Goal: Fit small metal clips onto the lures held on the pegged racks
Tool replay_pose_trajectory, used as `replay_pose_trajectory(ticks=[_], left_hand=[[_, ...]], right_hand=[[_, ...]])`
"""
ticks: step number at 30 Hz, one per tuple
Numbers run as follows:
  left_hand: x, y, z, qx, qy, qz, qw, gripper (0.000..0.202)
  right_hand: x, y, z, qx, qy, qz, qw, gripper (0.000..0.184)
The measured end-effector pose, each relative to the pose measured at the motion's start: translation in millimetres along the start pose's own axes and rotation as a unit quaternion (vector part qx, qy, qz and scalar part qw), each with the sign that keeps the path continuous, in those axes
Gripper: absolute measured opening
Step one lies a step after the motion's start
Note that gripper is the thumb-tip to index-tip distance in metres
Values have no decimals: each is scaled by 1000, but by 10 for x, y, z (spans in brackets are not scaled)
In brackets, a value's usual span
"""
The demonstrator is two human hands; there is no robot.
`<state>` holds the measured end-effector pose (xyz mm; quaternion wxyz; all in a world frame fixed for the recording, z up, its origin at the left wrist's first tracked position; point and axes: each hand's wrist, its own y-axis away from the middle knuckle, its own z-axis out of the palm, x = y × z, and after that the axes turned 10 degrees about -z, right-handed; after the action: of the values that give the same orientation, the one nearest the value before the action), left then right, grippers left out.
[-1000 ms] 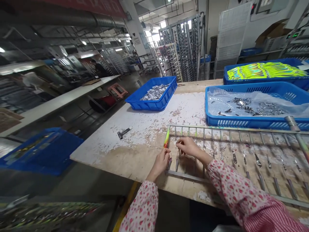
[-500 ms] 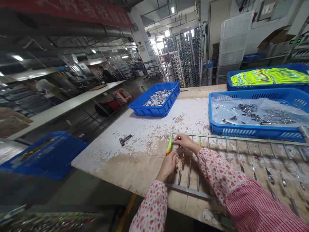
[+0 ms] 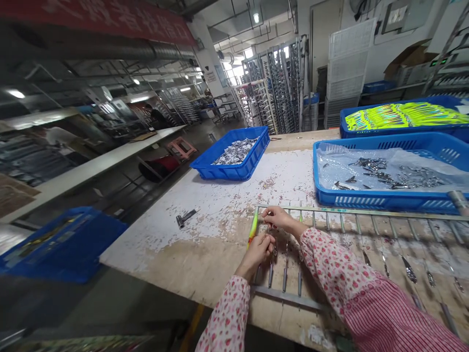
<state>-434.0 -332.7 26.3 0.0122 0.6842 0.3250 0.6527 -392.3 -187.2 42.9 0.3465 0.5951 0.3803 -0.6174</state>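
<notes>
A long metal rack [image 3: 366, 214] with several pegs and springs lies flat on the worn wooden table [image 3: 205, 254]. A yellow-green and orange fishing lure [image 3: 252, 228] is mounted at the rack's left end. My left hand [image 3: 259, 249] is closed in a pinch at the lower end of a small metal piece just right of the lure. My right hand [image 3: 276, 217] pinches the upper end near the rack's top bar. What the fingers hold is too small to name. Both sleeves are pink floral.
A blue bin [image 3: 234, 168] of small silvery parts sits at the far left of the table. A bigger blue bin [image 3: 381, 198] lined with plastic holds metal hooks; another behind it [image 3: 399, 128] holds yellow-green lures. A small metal tool [image 3: 185, 217] lies left. Blue crate [image 3: 54, 244] on the floor.
My right hand moved up from the rack's middle to its top bar. My left hand shifted slightly right of the lure's base. The view swung a little.
</notes>
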Motion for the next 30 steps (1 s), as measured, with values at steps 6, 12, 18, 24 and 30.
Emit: replay_pose_trajectory(ticks=[6,12,18,24,30], left_hand=[[-27,61,-11,-18,13,-13,1000,42],[62,10,-11,2,80,-41,996,44],[64,24,21,-40,70,-34,996,44],[-52,35,-40,109,-18,52,993,40],[-14,91,-259,223,-256,122,933,33]], right_hand=[[52,-13,20,15,-6,-7,1000,13],[7,1,1,7,-10,-1,1000,11],[26,-1,19,20,15,-7,1000,11],[-86,143,59,57,107,-44,992,20],[-31,677,319,-51,221,-64,972,10]])
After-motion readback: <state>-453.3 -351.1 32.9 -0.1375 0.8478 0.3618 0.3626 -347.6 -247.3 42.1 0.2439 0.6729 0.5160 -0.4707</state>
